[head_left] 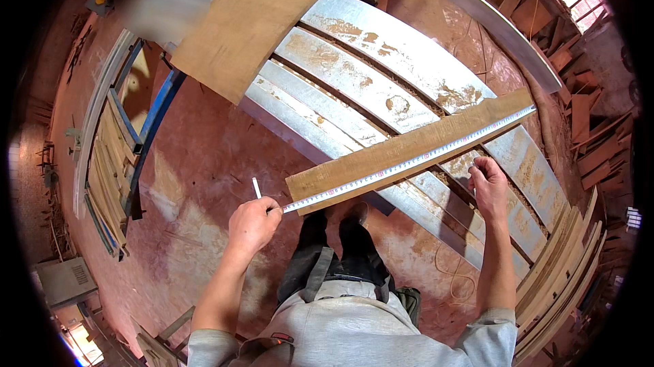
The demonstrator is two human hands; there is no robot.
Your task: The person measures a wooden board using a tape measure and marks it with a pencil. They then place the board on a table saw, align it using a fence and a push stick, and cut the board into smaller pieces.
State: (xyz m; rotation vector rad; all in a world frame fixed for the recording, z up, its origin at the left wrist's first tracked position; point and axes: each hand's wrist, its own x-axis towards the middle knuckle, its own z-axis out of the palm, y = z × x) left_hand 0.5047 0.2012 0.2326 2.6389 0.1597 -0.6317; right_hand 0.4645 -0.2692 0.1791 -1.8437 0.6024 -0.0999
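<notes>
My left hand is closed on the near-left end of a white measuring tape. A thin white stick stands up from the same hand. Stretched along a long brown wooden board, the tape reaches to the board's far right end. The board lies slantwise across a slatted metal table, its left end jutting past the table's edge. My right hand is held just on the near side of the board, apart from the tape, fingers pinched together. Whatever those fingers may hold is too small to make out.
A wide brown panel rests at the table's far left. Wooden strips lean in a blue-framed rack on the left. More strips are stacked at the lower right, and wood offcuts pile up at the far right.
</notes>
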